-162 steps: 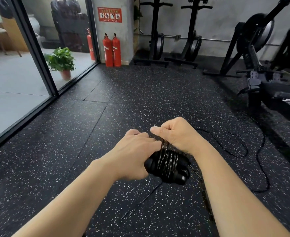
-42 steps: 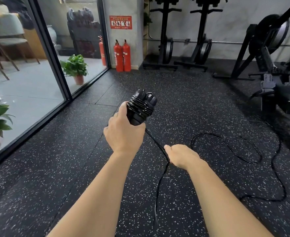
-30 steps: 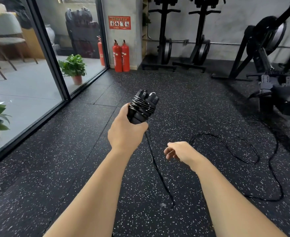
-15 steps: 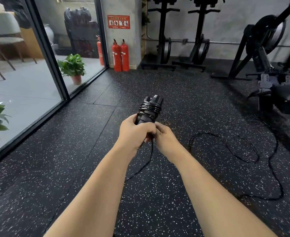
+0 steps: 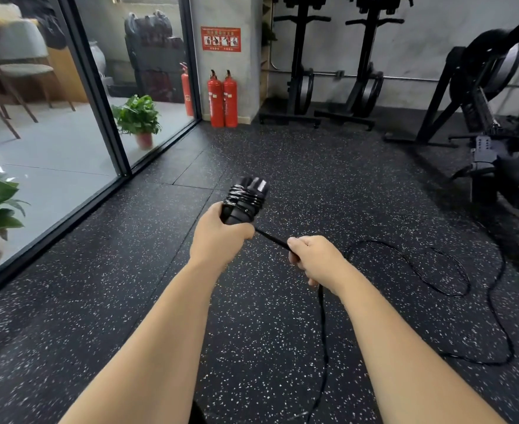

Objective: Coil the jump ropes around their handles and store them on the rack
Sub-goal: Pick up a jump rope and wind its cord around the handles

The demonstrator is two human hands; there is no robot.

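My left hand (image 5: 218, 237) grips the lower part of two black jump rope handles (image 5: 246, 198) held together, tips pointing up and away. Several turns of black rope are wound around their upper part. A taut stretch of rope runs from the handles down to my right hand (image 5: 314, 258), which is closed around it to the right of and slightly below my left hand. The loose rope (image 5: 454, 292) hangs from my right fist and lies in wide loops on the floor to the right. No storage rack for the ropes can be made out.
Black speckled rubber floor (image 5: 99, 301) all around. Glass wall with a dark frame (image 5: 99, 96) on the left, potted plants (image 5: 137, 119) behind it. Two red fire extinguishers (image 5: 223, 99) stand at the far pillar. Black gym machines (image 5: 484, 96) line the back and right.
Half a second ago both hands met below the handles. My right hand has since pulled away to the right along the rope, drawing it taut. The handles stay in my left hand.
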